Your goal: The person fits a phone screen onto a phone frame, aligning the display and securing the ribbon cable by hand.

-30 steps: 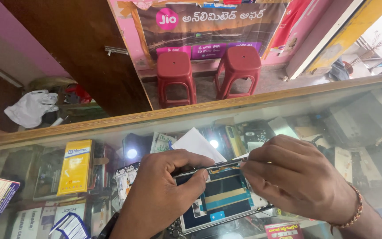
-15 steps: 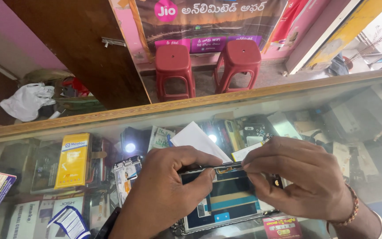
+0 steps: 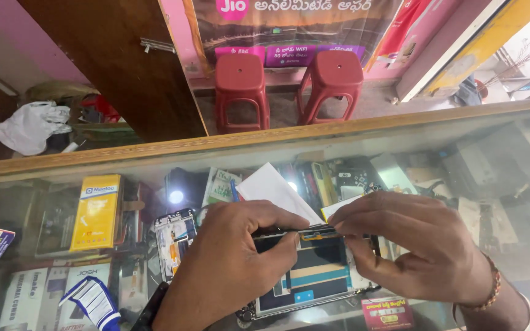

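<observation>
Opened phone [image 3: 305,270], perhaps, over glass counter [image 3: 461,159], red stools [image 3: 289,86] beyond

Phone frame [image 3: 305,270] now lower, nearer the counter's near edge.

Bright daylight comes from the upper right, beyond the red stools [image 3: 289,86]. The glass counter [image 3: 461,153] below them carries hazy reflections and one white glare spot; focus is sharp.

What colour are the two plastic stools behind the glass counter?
Both stools are red, seen best in the head view.
</observation>
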